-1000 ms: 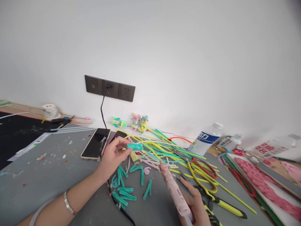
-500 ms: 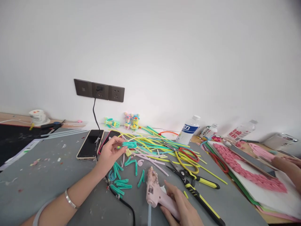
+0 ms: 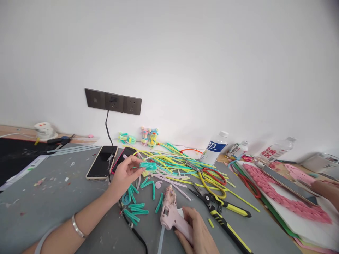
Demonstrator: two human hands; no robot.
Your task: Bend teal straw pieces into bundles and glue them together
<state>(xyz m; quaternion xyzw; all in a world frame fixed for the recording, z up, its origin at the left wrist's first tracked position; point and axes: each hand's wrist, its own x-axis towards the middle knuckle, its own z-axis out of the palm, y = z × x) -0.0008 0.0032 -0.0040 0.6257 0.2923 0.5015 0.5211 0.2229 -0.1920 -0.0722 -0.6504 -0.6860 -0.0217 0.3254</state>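
Left hand pinches a small folded teal pipe-cleaner bundle between thumb and fingertips, holding it just above the grey desk as I watch through the head camera. That bundle juts out to the right of the fingers, clear of the surface, with the tangle of yellow, teal and pink pipe cleaners spreading just behind and beside it. Directly below the hand lie short teal cut pieces, curled and straight, scattered on the desk near the wrist, which carries a silver bracelet.

Right hand is closed around the handle of a pink glue gun at the lower edge of the view, its nozzle pointing away from me toward the teal pieces and the held bundle; a clear glue stick sticks out of the gun's back end. A black cord runs along the desk between the two forearms.

To the right of the glue gun lie black-and-yellow pliers and red-handled scissors. Two phones lie side by side behind the left hand, under a dark wall socket strip. A water bottle lies tilted near the wall. At far right, another person's hand rests by a white board bearing pink braided strips.
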